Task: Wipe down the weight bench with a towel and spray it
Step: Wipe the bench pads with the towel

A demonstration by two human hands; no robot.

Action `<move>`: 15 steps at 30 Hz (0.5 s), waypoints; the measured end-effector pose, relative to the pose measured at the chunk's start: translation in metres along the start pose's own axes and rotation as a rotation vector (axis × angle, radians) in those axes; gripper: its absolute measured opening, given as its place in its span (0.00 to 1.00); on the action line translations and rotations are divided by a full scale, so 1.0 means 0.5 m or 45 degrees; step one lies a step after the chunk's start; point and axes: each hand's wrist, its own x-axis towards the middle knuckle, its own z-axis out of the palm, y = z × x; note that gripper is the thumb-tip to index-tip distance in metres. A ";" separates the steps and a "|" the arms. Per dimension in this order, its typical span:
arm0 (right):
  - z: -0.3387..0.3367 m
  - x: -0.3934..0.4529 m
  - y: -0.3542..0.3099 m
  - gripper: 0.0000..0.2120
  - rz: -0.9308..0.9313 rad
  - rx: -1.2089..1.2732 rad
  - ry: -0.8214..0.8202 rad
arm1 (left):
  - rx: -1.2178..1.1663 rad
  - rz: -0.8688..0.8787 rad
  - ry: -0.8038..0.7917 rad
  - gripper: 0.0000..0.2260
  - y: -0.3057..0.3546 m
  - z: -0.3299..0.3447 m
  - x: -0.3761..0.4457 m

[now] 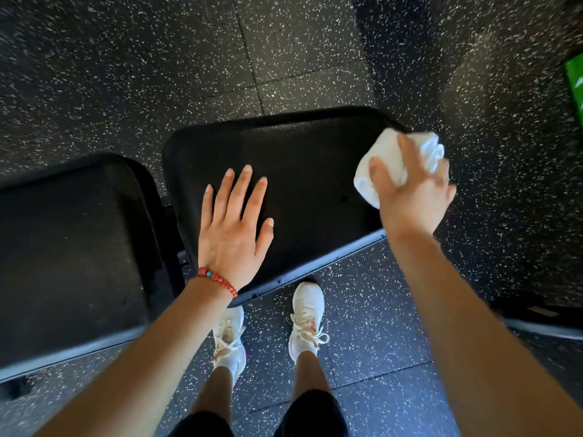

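2 hands are at work on the bench. The right hand [413,181] has its fingers curled round a bunched white towel [383,167] and holds it on the outer edge of the seat pad [303,171]. The left hand [235,225] lies flat on the same pad, fingers straight and spread, well apart from the towel and inward of it.

Judgement: wiping is under way at the pad's end. To do it well, press the towel flat under the palm, not as a lump, draw it from the grip point inward toward the flat hand in overlapping passes, then lift that hand to cover the patch beneath it. The second pad [72,247], beyond the left hand, appears to remain to be done.

Count: 2 pads, 1 towel, 2 shoes [307,310], 1 bead bracelet [217,277]. No spray bottle is in view.
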 end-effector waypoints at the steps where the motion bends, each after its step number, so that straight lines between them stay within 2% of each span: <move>1: 0.001 0.032 -0.009 0.27 -0.011 0.003 -0.011 | -0.003 -0.002 0.001 0.23 0.001 0.000 0.000; 5: 0.008 0.073 -0.023 0.26 -0.032 0.035 -0.038 | 0.000 -0.011 -0.003 0.23 0.000 -0.003 0.000; 9: 0.001 0.022 -0.013 0.29 -0.052 0.027 -0.064 | -0.005 -0.024 -0.024 0.23 0.004 -0.007 0.001; 13: -0.007 -0.053 -0.007 0.26 -0.108 0.052 -0.089 | -0.009 -0.050 -0.087 0.23 0.006 -0.015 0.003; 15: -0.016 -0.096 -0.003 0.26 -0.058 0.075 -0.127 | -0.015 -0.063 -0.153 0.23 0.008 -0.024 0.004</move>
